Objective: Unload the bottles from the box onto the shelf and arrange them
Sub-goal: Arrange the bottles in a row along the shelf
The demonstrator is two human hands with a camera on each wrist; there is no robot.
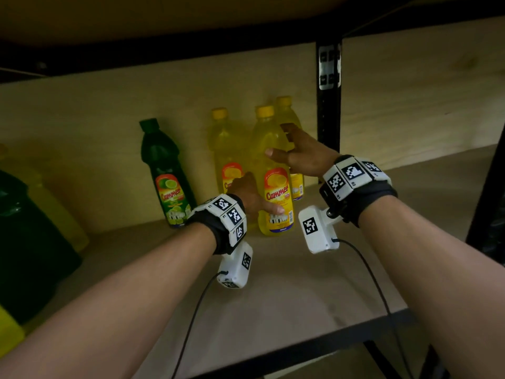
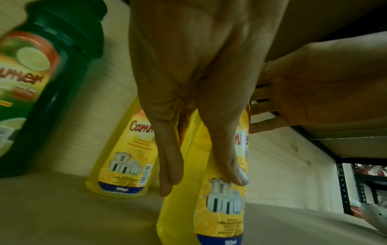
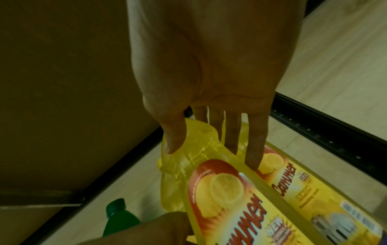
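Note:
A yellow bottle with a lemon label stands upright on the wooden shelf. My left hand holds its lower part, thumb across the label and fingers round its left side. My right hand straddles its shoulder with straight, spread fingers. The thumb is in front, and the fingers reach between it and the yellow bottle behind. Another yellow bottle stands back left. A green bottle stands further left. No box is in view.
A black upright post rises just right of the bottles, with bare shelf board beyond it. More green and yellow bottles crowd the left edge, close to me. The shelf above hangs low over the bottle caps.

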